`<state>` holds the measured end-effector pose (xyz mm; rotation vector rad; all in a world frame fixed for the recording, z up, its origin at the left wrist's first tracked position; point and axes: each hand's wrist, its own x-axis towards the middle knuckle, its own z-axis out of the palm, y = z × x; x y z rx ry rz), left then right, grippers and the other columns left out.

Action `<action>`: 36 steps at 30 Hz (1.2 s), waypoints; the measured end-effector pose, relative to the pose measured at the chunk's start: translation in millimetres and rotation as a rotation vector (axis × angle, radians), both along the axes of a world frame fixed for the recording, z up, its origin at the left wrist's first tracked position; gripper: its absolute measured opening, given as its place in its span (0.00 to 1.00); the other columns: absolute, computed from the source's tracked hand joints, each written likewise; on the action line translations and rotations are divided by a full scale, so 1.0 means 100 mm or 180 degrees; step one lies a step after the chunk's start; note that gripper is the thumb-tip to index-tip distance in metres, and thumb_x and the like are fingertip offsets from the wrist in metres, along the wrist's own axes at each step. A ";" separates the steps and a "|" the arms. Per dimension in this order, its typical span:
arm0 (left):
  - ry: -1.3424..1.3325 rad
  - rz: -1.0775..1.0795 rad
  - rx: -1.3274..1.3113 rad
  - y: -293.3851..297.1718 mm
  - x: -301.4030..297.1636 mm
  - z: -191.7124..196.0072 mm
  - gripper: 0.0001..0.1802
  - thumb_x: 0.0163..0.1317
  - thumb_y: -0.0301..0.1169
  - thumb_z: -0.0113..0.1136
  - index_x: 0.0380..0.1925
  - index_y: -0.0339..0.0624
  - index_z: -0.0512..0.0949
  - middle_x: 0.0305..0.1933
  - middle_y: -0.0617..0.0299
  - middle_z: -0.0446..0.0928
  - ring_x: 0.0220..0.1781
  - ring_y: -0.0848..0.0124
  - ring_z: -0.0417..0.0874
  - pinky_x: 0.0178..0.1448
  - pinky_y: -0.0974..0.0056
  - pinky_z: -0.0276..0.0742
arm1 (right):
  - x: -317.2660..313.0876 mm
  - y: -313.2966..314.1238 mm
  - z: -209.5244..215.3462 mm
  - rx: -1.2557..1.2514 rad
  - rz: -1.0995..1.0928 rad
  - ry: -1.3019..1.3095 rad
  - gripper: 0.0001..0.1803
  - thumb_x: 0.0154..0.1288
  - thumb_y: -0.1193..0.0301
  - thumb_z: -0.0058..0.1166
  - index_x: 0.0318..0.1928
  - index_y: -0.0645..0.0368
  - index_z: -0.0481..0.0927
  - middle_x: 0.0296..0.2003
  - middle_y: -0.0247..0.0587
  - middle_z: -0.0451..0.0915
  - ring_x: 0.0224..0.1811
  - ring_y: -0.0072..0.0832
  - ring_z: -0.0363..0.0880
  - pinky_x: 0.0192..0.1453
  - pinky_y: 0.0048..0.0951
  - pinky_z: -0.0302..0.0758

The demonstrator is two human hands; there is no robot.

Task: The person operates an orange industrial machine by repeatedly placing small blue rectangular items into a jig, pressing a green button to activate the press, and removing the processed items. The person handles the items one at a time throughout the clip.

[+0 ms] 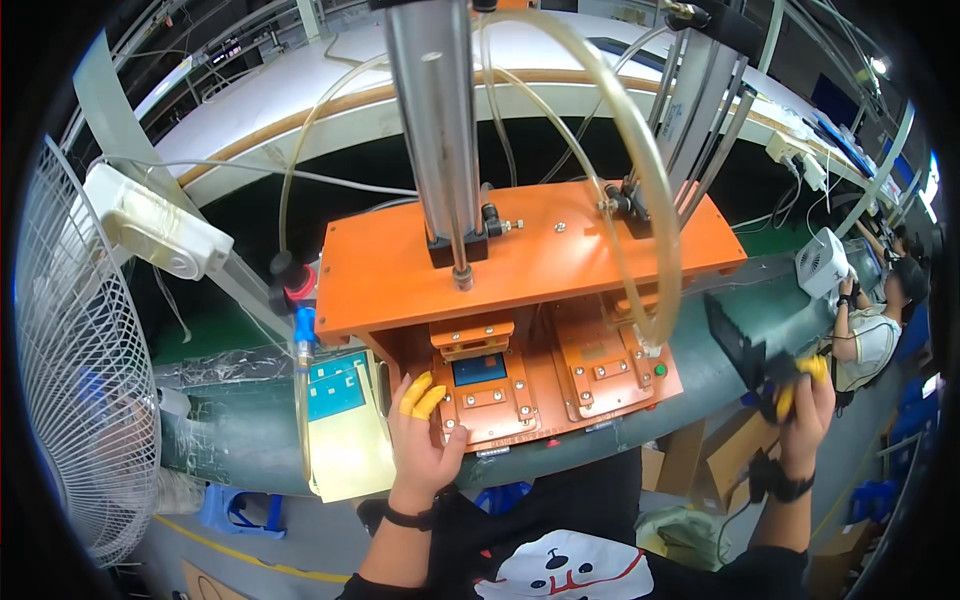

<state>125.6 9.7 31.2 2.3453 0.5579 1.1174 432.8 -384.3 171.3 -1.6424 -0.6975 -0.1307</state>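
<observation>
My left hand, with yellow finger cots on two fingers, has its fingers and thumb apart at the left edge of the left fixture plate of an orange press. A dark blue flat panel lies in that fixture under the press head. My right hand, also with yellow finger cots, is raised off to the right of the press. Its fingers are closed on a black, blurred object whose kind I cannot make out. The second fixture plate is beside the first.
Left of the press lie yellow sheets and a blue sheet with pale patches. A caged fan stands at far left. Clear hoses loop over the press. A person sits at far right by a white box-shaped device. Cardboard boxes stand below.
</observation>
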 end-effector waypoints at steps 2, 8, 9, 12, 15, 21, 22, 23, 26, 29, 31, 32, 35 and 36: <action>-0.0019 -0.0020 -0.0042 0.01 -0.01 0.00 0.28 0.65 0.39 0.67 0.62 0.35 0.79 0.70 0.42 0.75 0.78 0.34 0.68 0.81 0.39 0.62 | -0.42 -0.09 0.07 0.0007 0.0318 0.0033 0.21 0.78 0.58 0.61 0.53 0.67 0.78 0.37 0.41 0.83 0.32 0.26 0.81 0.37 0.26 0.76; -0.0197 -0.0108 -0.0265 0.01 -0.07 0.00 0.26 0.68 0.36 0.65 0.63 0.34 0.79 0.71 0.41 0.75 0.78 0.36 0.68 0.82 0.40 0.61 | -0.90 0.92 0.38 -0.0450 0.2724 -0.1123 0.10 0.70 0.70 0.66 0.38 0.65 0.85 0.28 0.45 0.82 0.24 0.42 0.79 0.31 0.40 0.76; -0.0303 -0.0174 -0.0392 0.04 -0.06 -0.01 0.26 0.69 0.36 0.65 0.63 0.33 0.79 0.71 0.41 0.75 0.78 0.36 0.68 0.82 0.41 0.61 | -0.91 1.09 0.28 -0.0636 0.3130 -0.1503 0.07 0.67 0.74 0.66 0.41 0.66 0.85 0.27 0.42 0.80 0.24 0.40 0.77 0.31 0.40 0.72; -0.0478 -0.0125 -0.0530 0.08 -0.14 -0.03 0.25 0.70 0.36 0.64 0.63 0.33 0.78 0.71 0.41 0.75 0.78 0.37 0.69 0.82 0.41 0.62 | -1.16 1.74 0.21 -0.1173 0.3495 -0.2432 0.11 0.55 0.76 0.68 0.39 0.59 0.82 0.27 0.38 0.76 0.27 0.37 0.77 0.33 0.37 0.71; -0.0525 -0.0125 -0.0564 0.08 -0.10 -0.05 0.26 0.71 0.38 0.64 0.63 0.32 0.78 0.70 0.41 0.76 0.77 0.37 0.70 0.82 0.42 0.63 | -1.25 2.20 -0.05 -0.1213 0.3130 -0.2798 0.10 0.55 0.75 0.66 0.38 0.57 0.81 0.28 0.36 0.77 0.27 0.37 0.77 0.35 0.38 0.72; -0.0514 -0.0028 -0.0356 0.06 -0.09 -0.04 0.27 0.71 0.40 0.66 0.63 0.33 0.78 0.69 0.41 0.77 0.76 0.38 0.71 0.81 0.42 0.65 | -1.27 2.74 -0.42 -0.1443 0.2643 -0.3150 0.09 0.60 0.72 0.65 0.32 0.55 0.75 0.30 0.37 0.74 0.32 0.38 0.78 0.38 0.40 0.72; -0.0534 -0.0035 -0.0372 0.06 -0.09 -0.04 0.27 0.71 0.40 0.67 0.63 0.32 0.78 0.69 0.41 0.77 0.76 0.38 0.71 0.80 0.42 0.65 | -1.27 2.75 -0.47 -0.1779 0.2607 -0.3069 0.09 0.61 0.70 0.66 0.35 0.56 0.77 0.36 0.41 0.77 0.41 0.41 0.80 0.45 0.41 0.75; -0.0533 -0.0045 -0.0376 0.06 -0.09 -0.04 0.27 0.71 0.40 0.67 0.63 0.32 0.78 0.68 0.41 0.77 0.76 0.38 0.71 0.80 0.42 0.65 | -1.29 2.76 -0.47 -0.1714 0.2497 -0.3099 0.10 0.61 0.69 0.67 0.36 0.57 0.78 0.39 0.43 0.77 0.44 0.43 0.79 0.49 0.43 0.75; -0.0544 -0.0093 -0.0401 0.06 -0.11 -0.04 0.27 0.71 0.40 0.67 0.62 0.32 0.78 0.68 0.41 0.77 0.76 0.38 0.71 0.81 0.42 0.65 | -1.38 2.80 -0.48 -0.1568 0.2150 -0.3066 0.16 0.58 0.66 0.70 0.44 0.59 0.81 0.46 0.48 0.78 0.52 0.49 0.78 0.57 0.47 0.74; -0.0574 -0.0153 -0.0441 0.06 -0.10 -0.03 0.27 0.70 0.39 0.67 0.62 0.32 0.79 0.68 0.41 0.77 0.76 0.38 0.71 0.81 0.42 0.65 | -1.41 2.78 -0.52 -0.1665 0.1905 -0.2834 0.25 0.55 0.64 0.73 0.51 0.60 0.83 0.49 0.50 0.78 0.55 0.53 0.77 0.61 0.51 0.73; -0.0573 -0.0161 -0.0458 0.05 -0.10 -0.03 0.26 0.70 0.39 0.67 0.61 0.32 0.79 0.68 0.41 0.78 0.77 0.37 0.71 0.81 0.42 0.65 | -1.39 2.74 -0.55 -0.1918 0.1930 -0.2712 0.28 0.54 0.62 0.74 0.54 0.61 0.82 0.50 0.50 0.79 0.56 0.53 0.77 0.62 0.50 0.73; -0.0574 -0.0168 -0.0469 0.06 -0.10 -0.03 0.26 0.70 0.38 0.67 0.62 0.32 0.79 0.68 0.41 0.78 0.77 0.37 0.71 0.81 0.42 0.65 | -1.40 2.74 -0.55 -0.1906 0.1942 -0.2746 0.28 0.54 0.61 0.74 0.53 0.61 0.82 0.49 0.50 0.79 0.55 0.52 0.77 0.61 0.50 0.73; -0.0589 -0.0187 -0.0492 0.06 -0.11 -0.03 0.26 0.69 0.38 0.67 0.62 0.32 0.79 0.68 0.41 0.78 0.77 0.37 0.71 0.81 0.42 0.64 | -1.38 2.77 -0.49 -0.1940 0.2009 -0.2834 0.28 0.53 0.58 0.75 0.50 0.61 0.82 0.46 0.49 0.80 0.52 0.50 0.78 0.60 0.49 0.74; -0.0598 -0.0193 -0.0504 0.05 -0.10 -0.04 0.26 0.69 0.37 0.67 0.62 0.32 0.79 0.68 0.41 0.78 0.77 0.38 0.71 0.81 0.42 0.64 | -1.36 2.77 -0.47 -0.2005 0.2059 -0.2846 0.28 0.53 0.58 0.75 0.49 0.61 0.82 0.45 0.48 0.80 0.51 0.49 0.79 0.59 0.48 0.74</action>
